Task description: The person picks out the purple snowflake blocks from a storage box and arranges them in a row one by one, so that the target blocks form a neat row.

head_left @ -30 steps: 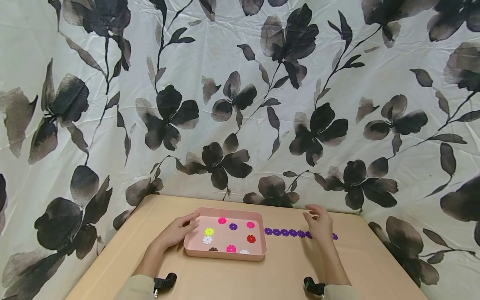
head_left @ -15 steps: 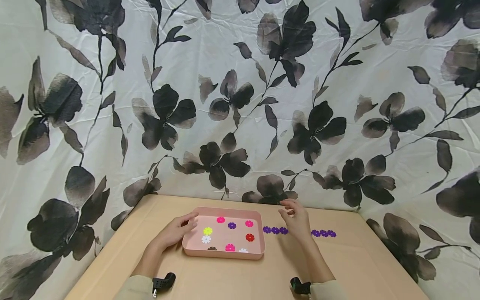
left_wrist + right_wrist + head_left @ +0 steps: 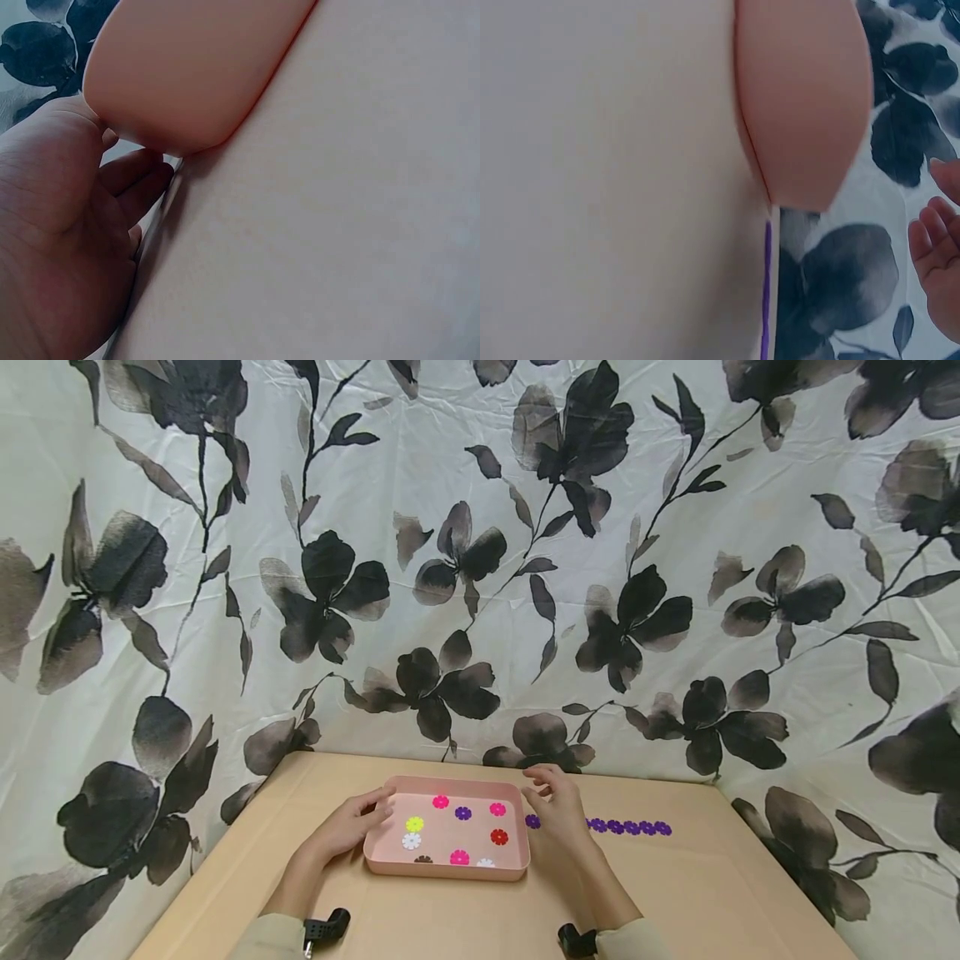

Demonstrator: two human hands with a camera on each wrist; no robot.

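A pink tray (image 3: pixel 447 867) sits on the table with several small flower-shaped pieces inside: a yellow flower (image 3: pixel 414 824), a red flower (image 3: pixel 498 837), a purple flower (image 3: pixel 462 813), plus pink, white and brown ones. My left hand (image 3: pixel 348 822) grips the tray's left end, thumb over the rim and other fingers against the outer wall in the left wrist view. To the tray's right runs a straight row of purple flowers (image 3: pixel 632 827); its middle is hidden behind my right hand (image 3: pixel 561 810). That hand hovers over the row near the tray, fingers loosely bent, holding nothing visible.
A tan tabletop (image 3: pixel 442 918) carries everything. Behind it hangs a white cloth (image 3: pixel 360 485) printed with dark flowers, close along the table's back edge. In the right wrist view the purple row shows edge-on as a thin purple line (image 3: pixel 766 292).
My right hand has moved left along the purple row, from near its right end to beside the tray, uncovering the right part. My left hand and the tray stay in place.
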